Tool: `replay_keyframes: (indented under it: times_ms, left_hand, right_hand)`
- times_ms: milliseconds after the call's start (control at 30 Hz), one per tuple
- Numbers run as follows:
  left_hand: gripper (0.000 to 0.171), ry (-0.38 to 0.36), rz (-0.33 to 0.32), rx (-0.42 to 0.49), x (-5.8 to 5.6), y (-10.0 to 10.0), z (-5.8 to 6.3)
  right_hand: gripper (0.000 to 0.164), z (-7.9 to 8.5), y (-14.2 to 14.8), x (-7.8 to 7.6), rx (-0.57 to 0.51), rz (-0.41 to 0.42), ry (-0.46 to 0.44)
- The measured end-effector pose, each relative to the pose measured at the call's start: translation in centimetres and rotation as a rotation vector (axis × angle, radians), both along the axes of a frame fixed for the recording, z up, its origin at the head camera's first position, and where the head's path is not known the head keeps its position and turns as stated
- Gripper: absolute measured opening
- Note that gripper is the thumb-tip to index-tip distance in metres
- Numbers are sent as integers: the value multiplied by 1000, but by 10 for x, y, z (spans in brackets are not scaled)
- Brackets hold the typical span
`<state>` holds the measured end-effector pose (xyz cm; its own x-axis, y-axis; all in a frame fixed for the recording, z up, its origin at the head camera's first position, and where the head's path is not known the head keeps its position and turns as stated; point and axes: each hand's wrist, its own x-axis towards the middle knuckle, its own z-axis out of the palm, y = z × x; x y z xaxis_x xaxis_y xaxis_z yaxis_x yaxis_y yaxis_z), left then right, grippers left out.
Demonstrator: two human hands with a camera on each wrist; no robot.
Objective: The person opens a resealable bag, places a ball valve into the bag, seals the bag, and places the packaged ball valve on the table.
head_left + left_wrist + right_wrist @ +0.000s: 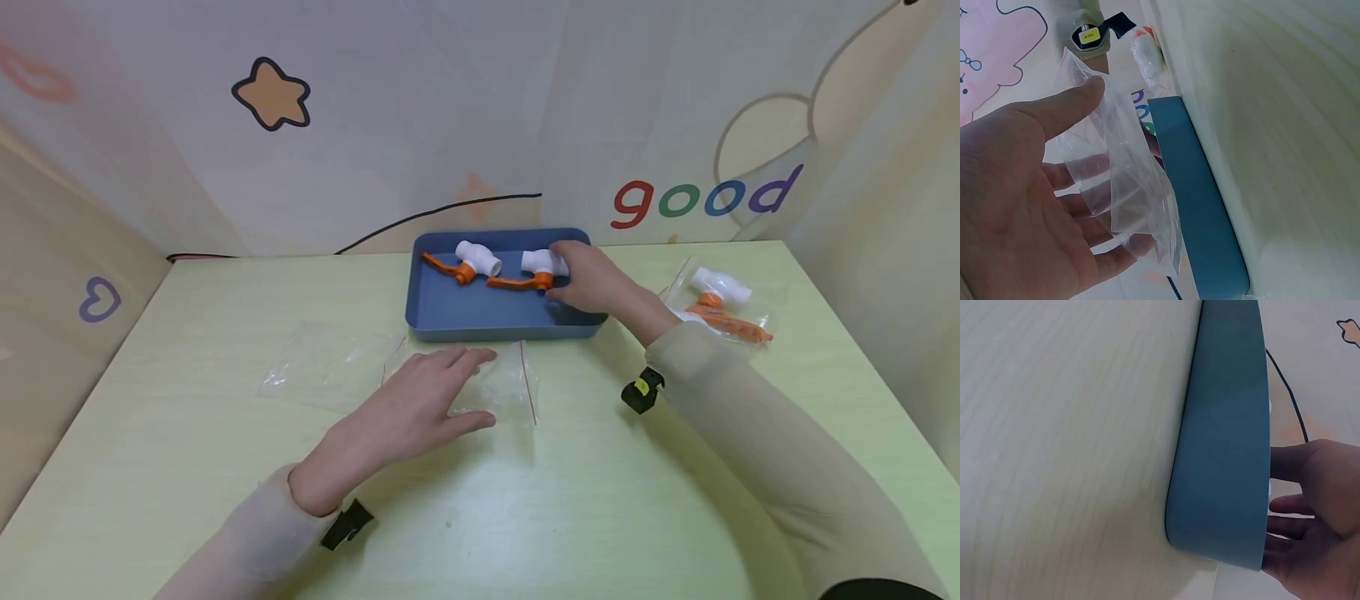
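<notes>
In the head view, a blue tray (pixel 495 332) holds two white plastic ball valves with orange lever handles, a left valve (pixel 480 258) and a right valve (pixel 542 263). My right hand (pixel 588 275) reaches over the tray's right side and grips the right valve's end between thumb and fingers. The tray wall partly hides these fingertips in the right wrist view. In front of the tray, my left hand (pixel 416 404) holds a clear zip bag (pixel 1129 181), thumb on one side and fingers behind it. This bag looks flat, with no valve inside.
Another clear plastic bag (pixel 322 362) lies flat on the table left of the tray. To the right, a bagged ball valve (pixel 720 304) with an orange handle lies on the tabletop. A printed curtain (pixel 420 125) hangs behind the table.
</notes>
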<state>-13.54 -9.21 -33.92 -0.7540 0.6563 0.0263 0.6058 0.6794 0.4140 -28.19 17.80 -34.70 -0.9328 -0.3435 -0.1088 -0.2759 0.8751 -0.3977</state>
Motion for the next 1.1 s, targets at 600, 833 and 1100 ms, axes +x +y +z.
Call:
replay_keyframes:
  times_ms: [600,833,1100]
  left_hand:
    - [67,17,-12,-8,2,-1,1]
    - [67,9,-14,-14,2,-2,1]
    - [68,-19,1,-30,3,-2,2]
  right_hand:
    - [40,2,3,-1,-23,-45,-22]
    - [39,-4,2,-1,9,-62,-10]
    - [32,-4,2,7,-61,-119,13]
